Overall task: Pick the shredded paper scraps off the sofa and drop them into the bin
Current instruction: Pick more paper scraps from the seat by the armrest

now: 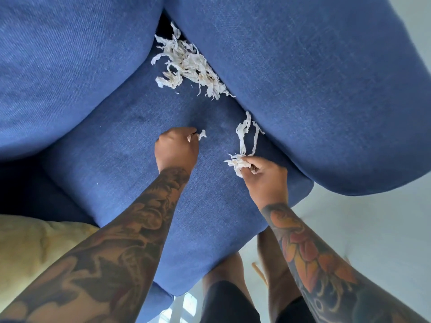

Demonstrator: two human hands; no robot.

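Where hands [265, 176] pinch, scraps [238, 163] within grip.

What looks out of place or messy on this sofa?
A heap of shredded paper scraps lies in the corner of the blue sofa seat. The left hand pinches a small scrap; the right hand grips a bunch with strips trailing. No bin in view.

Left hand [176, 149] pinching scraps [197, 136], right hand [264, 177] gripping strips [242, 138] (perhaps tissue), sofa [116, 159]
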